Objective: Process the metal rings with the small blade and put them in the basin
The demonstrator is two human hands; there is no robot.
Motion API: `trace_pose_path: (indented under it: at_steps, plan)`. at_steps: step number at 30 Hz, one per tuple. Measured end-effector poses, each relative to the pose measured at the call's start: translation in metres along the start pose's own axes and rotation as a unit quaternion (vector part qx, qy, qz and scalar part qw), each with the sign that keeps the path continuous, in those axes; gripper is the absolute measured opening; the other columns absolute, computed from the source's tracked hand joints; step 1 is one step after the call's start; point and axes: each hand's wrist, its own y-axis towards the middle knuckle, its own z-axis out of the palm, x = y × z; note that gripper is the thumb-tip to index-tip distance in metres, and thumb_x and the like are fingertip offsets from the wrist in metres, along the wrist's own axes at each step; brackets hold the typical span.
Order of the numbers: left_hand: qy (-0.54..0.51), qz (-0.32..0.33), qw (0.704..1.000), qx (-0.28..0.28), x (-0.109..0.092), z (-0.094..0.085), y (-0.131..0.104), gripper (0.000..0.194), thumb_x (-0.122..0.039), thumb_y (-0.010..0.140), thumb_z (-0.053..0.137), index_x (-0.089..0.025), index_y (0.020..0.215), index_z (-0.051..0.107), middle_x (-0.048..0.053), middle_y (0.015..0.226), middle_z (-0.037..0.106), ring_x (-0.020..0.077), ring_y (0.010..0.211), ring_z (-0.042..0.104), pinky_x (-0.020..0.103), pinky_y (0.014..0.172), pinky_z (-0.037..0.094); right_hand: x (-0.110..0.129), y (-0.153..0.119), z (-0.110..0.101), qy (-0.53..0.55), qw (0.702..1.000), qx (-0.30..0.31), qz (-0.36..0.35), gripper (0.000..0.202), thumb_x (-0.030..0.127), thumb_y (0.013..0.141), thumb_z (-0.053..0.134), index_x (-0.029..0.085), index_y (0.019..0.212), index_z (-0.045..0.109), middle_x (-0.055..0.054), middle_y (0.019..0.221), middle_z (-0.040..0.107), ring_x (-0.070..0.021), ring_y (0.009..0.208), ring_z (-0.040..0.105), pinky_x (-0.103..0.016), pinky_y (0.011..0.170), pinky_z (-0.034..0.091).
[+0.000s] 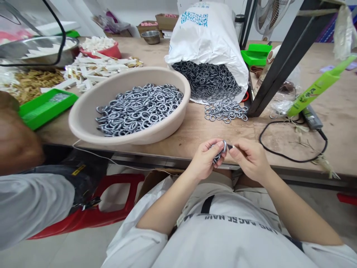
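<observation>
Several smooth, silver-grey rings (pixel 216 158) are bunched together in the curled left hand (pixel 205 160), and one ring (pixel 224 146) is held raised, nearly on edge, at the thumb. A small, dark, narrow piece (pixel 230 146) is pinched in the right hand's (pixel 252 160) fingertips, close beside that ring; whether they are touching cannot be told

Workshop for sure lol, big tub (pixel 83 108) of metal rings (pixel 142 108), sack (pixel 203 41) of more behind it, green tray (pixel 52 114) left.
</observation>
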Motion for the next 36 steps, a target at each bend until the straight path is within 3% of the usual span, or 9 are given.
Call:
trace_pose_path:
  at_steps: [3,6,9,13,19,22,26,31,36]
  plan:
    - [-0.001,0.002,1.0,0.005,0.001,-0.002,0.002,0.034,-0.045,0.076,0.077,-0.016,0.08,0.061,-0.003,0.062,0.055,0.0039,0.041,0.045,0.017,0.035,0.025,0.009,-0.007,0.0,-0.028,0.998,0.024,-0.044,0.029,0.037,0.099,0.051,0.024,0.082,0.071,-0.001,0.073,0.065,-0.0149,0.067,0.057,-0.029,0.068,0.041]
    - [0.014,0.002,1.0,0.012,0.003,-0.005,0.0,0.032,-0.046,0.078,0.075,-0.016,0.08,0.061,-0.003,0.062,0.055,0.0045,0.042,0.045,0.017,0.036,0.026,0.007,-0.009,0.001,-0.032,0.998,0.037,-0.041,0.03,0.038,0.1,0.05,0.024,0.081,0.07,0.0,0.071,0.063,-0.0137,0.064,0.055,-0.027,0.066,0.039]
    - [0.054,-0.007,0.997,0.049,0.003,-0.007,-0.006,0.031,-0.046,0.08,0.073,-0.016,0.081,0.063,-0.002,0.063,0.057,0.0052,0.044,0.046,0.018,0.039,0.028,-0.011,-0.002,-0.001,-0.054,0.998,0.04,0.021,0.039,0.045,0.1,0.047,0.022,0.075,0.066,0.001,0.065,0.06,-0.0139,0.061,0.053,-0.027,0.062,0.036]
    - [0.088,-0.037,0.989,0.112,0.001,-0.009,-0.014,0.03,-0.045,0.084,0.07,-0.015,0.081,0.064,0.001,0.065,0.06,0.0062,0.045,0.049,0.019,0.042,0.031,-0.052,0.029,-0.007,-0.128,0.984,-0.009,0.12,0.049,0.055,0.1,0.038,0.02,0.074,0.062,-0.002,0.067,0.062,-0.0172,0.067,0.057,-0.027,0.062,0.036]
    - [0.014,-0.016,1.0,0.006,0.001,-0.018,-0.006,0.032,-0.048,0.083,0.069,-0.017,0.082,0.058,0.001,0.071,0.062,0.0066,0.046,0.052,0.016,0.036,0.027,-0.079,0.088,0.005,-0.359,0.925,0.049,0.118,0.036,0.053,0.093,0.054,0.021,0.103,0.066,-0.011,0.109,0.07,-0.0269,0.092,0.065,-0.032,0.07,0.039]
    - [-0.018,0.0,1.0,-0.022,-0.001,-0.023,-0.003,0.042,-0.056,0.082,0.067,-0.017,0.08,0.054,0.001,0.076,0.063,0.0064,0.047,0.053,0.016,0.035,0.028,-0.08,0.101,0.011,-0.417,0.896,0.079,0.128,0.031,0.044,0.095,0.053,0.018,0.107,0.066,-0.015,0.115,0.069,-0.0298,0.094,0.066,-0.035,0.071,0.041]
    - [-0.064,-0.011,0.996,-0.06,-0.005,-0.029,0.002,0.041,-0.051,0.079,0.072,-0.017,0.077,0.049,0.001,0.078,0.064,0.0062,0.048,0.056,0.015,0.034,0.029,-0.084,0.095,0.003,-0.407,0.899,0.103,0.122,0.026,0.037,0.097,0.049,0.017,0.101,0.065,-0.015,0.11,0.069,-0.03,0.096,0.066,-0.035,0.073,0.042]
    - [-0.115,-0.037,0.991,-0.051,-0.008,-0.031,0.014,0.029,-0.032,0.075,0.072,-0.021,0.087,0.048,-0.002,0.072,0.064,0.008,0.044,0.055,0.014,0.033,0.027,-0.085,0.066,-0.009,-0.36,0.922,0.097,0.108,0.025,0.034,0.1,0.044,0.018,0.105,0.063,-0.012,0.109,0.068,-0.0262,0.097,0.064,-0.033,0.077,0.042]
    - [-0.122,-0.023,0.991,-0.047,-0.007,-0.029,0.021,0.025,-0.03,0.076,0.069,-0.021,0.09,0.05,-0.002,0.07,0.065,0.0086,0.045,0.055,0.014,0.033,0.028,-0.079,0.055,-0.005,-0.397,0.905,0.092,0.125,0.038,0.052,0.093,0.056,0.02,0.112,0.064,-0.013,0.113,0.066,-0.029,0.094,0.065,-0.035,0.074,0.042]
